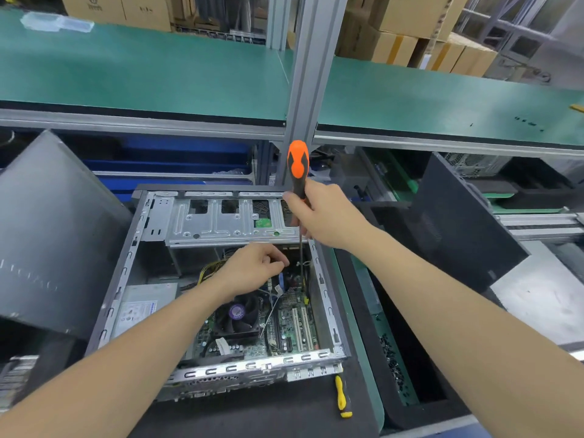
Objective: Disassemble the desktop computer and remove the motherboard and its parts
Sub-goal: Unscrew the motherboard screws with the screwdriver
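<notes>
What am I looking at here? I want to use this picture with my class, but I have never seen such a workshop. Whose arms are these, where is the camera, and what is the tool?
There is no machine here: the arms belong to a person, and the single camera sits on that person's head, looking forward and down.

In the middle lies an open desktop computer case on a dark mat. Inside you can see the green motherboard, a round black cooling fan and a grey power supply.

The right hand grips an orange and black screwdriver, held upright with its thin shaft pointing down into the case. The left hand reaches inside near the cables; what its fingers touch is hidden.

A second, yellow screwdriver lies on the mat in front of the case. Behind is a green workbench with cardboard boxes.
</notes>
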Available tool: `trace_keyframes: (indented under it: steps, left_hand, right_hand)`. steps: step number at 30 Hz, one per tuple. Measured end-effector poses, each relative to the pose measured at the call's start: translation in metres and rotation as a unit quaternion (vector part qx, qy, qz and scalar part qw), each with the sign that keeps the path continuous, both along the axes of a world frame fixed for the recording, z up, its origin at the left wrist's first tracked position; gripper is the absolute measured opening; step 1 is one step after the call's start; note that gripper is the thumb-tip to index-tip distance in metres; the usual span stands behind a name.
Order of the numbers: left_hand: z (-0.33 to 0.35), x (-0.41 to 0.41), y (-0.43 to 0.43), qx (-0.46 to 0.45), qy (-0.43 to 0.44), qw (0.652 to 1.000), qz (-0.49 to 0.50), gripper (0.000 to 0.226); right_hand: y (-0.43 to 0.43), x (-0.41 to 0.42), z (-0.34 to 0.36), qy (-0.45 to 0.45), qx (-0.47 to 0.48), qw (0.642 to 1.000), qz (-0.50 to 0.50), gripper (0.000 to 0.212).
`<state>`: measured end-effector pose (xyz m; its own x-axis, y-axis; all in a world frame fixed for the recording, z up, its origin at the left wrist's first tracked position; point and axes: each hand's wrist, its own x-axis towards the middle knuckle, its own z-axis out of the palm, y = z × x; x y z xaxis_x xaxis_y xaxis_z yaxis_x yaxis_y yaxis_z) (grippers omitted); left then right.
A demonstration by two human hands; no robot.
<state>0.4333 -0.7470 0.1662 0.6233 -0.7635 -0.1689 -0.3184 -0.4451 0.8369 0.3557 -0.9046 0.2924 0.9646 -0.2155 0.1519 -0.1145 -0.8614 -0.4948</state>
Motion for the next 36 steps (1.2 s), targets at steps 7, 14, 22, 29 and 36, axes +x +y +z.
trace_keyframes:
  steps: [7, 14, 22, 29, 36]
  left_hand:
    - [-0.008, -0.01, 0.001, 0.015, -0.038, 0.999, -0.018, 0.014]
    - [-0.003, -0.01, -0.01, -0.047, -0.036, 0.998, 0.018, 0.017]
    - [0.004, -0.01, -0.019, -0.09, -0.018, 0.995, 0.029, 0.016]
    - [0.008, -0.012, -0.019, -0.091, -0.01, 0.995, 0.033, 0.015]
    - [0.014, -0.012, -0.018, -0.09, -0.015, 0.995, 0.035, 0.015]
  right_hand:
    - [-0.001, -0.003, 0.002, 0.008, 0.0, 1.0, -0.009, 0.035]
    - [0.0, -0.009, -0.009, 0.029, 0.023, 0.999, -0.028, 0.034]
    - [-0.001, -0.01, -0.009, 0.024, 0.014, 0.999, -0.035, 0.033]
    - [-0.002, -0.011, -0.011, 0.023, 0.018, 0.999, -0.033, 0.033]
    - [-0.002, -0.012, -0.011, 0.021, 0.024, 0.999, -0.035, 0.031]
